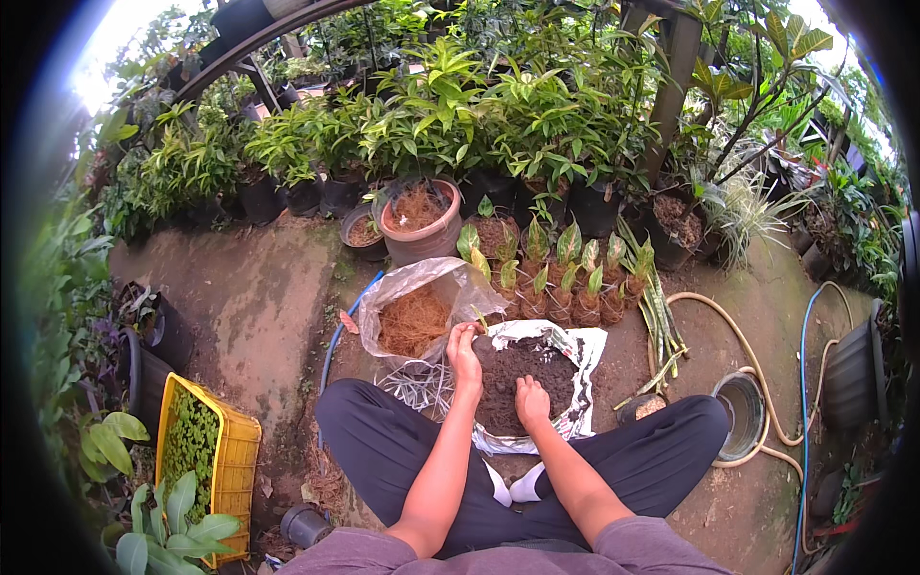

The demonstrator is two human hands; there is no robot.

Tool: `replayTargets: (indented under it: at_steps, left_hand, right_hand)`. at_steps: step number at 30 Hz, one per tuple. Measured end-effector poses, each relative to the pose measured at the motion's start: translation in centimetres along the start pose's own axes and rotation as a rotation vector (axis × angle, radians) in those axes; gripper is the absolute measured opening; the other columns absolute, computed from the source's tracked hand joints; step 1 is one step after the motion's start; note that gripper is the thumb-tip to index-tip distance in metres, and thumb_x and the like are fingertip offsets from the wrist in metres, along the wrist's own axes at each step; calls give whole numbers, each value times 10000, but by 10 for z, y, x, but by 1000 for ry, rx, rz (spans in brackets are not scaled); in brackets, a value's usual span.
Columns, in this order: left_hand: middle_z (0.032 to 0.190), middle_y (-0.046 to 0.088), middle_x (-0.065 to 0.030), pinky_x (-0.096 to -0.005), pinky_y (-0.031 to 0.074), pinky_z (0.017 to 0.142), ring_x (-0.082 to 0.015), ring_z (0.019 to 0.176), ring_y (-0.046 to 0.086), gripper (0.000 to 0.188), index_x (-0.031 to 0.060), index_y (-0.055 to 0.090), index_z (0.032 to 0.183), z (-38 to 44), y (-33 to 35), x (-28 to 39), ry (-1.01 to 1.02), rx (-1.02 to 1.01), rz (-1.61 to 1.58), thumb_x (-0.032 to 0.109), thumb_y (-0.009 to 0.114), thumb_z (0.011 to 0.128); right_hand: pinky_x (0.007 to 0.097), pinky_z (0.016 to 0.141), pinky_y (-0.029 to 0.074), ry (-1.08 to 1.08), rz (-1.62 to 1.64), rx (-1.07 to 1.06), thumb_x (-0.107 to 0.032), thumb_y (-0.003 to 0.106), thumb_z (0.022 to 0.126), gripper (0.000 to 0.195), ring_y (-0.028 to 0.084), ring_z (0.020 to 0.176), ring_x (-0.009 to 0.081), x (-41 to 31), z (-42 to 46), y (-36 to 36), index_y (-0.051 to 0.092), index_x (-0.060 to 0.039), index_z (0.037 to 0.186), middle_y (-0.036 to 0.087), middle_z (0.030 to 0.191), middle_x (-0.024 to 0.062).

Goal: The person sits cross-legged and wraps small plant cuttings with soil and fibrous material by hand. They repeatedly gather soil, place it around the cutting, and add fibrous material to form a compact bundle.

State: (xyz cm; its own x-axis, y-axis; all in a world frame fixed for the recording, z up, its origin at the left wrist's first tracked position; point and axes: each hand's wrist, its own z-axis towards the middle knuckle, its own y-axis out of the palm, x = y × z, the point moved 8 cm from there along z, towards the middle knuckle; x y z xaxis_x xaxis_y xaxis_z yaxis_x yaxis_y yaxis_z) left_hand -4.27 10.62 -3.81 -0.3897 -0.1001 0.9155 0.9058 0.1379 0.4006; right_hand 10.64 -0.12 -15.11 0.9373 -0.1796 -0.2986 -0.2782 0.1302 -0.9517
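Observation:
A white plastic sack with its rim rolled down (pixel 591 359) stands between my knees, holding dark potting soil (pixel 503 374). My left hand (pixel 466 357) is raised at the sack's left edge, its fingertips pinching a small leafy plant cutting (pixel 479 316). The cutting's lower end is hidden by my fingers. My right hand (pixel 532 404) rests on the soil with its fingers curled down; whether it grasps any soil is hidden. Just left of the sack, a clear plastic bag (pixel 471 284) contains brown coir fibre (pixel 415 320). Pale plastic strips (pixel 417 384) lie below that bag.
Several fibre-wrapped seedlings (pixel 563 302) stand in rows beyond the sack. Cut long leaves (pixel 658 316) lie to their right. A hose (pixel 733 320) curves past a bucket (pixel 740 417). A yellow crate (pixel 237 453) sits at left, and a terracotta-coloured pot (pixel 424 241) stands behind the bag.

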Motion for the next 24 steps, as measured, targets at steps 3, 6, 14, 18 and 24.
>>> replayTargets:
  at_steps: [3, 6, 14, 18, 24]
  left_hand:
    - [886, 592, -25, -290, 531, 619, -136, 730, 608, 172, 70, 629, 959, 0, -1, -4, -46, -3, -6, 195, 512, 980]
    - [884, 598, -34, -293, 530, 617, -141, 730, 605, 170, 74, 625, 961, 3, -4, -8, -59, -13, -20, 193, 506, 980]
    - [885, 602, -34, -299, 496, 710, -147, 791, 592, 163, 57, 616, 951, -8, 12, 1, -118, -15, -54, 182, 514, 969]
    - [881, 584, -27, -309, 535, 622, -152, 740, 608, 174, 70, 630, 976, -2, 4, 2, 67, -3, 72, 204, 518, 967]
    - [882, 623, -33, -279, 414, 895, -139, 899, 573, 142, 27, 615, 913, -11, 10, 5, -134, 1, -67, 126, 525, 963]
  right_hand:
    - [441, 782, 565, -14, 24, 22, -118, 605, 848, 110, 673, 914, 314, 5, -1, 2, 634, -52, 932, 641, 964, 143]
    - [441, 793, 558, 34, 89, 54, -128, 660, 804, 188, 680, 903, 325, 14, 0, -1, 666, -65, 981, 664, 975, 146]
    - [364, 773, 547, 638, 914, 217, -206, 776, 820, 260, 693, 846, 257, 101, 16, -15, 731, -78, 1042, 731, 942, 70]
    - [458, 882, 549, 800, 1619, -1, -220, 685, 929, 299, 621, 1047, 224, 81, 26, -5, 655, -63, 1182, 646, 1175, 34]
    - [468, 981, 497, 778, 1822, -150, -221, 656, 961, 321, 575, 1156, 193, 52, 22, -32, 595, -84, 1245, 611, 1255, 34]
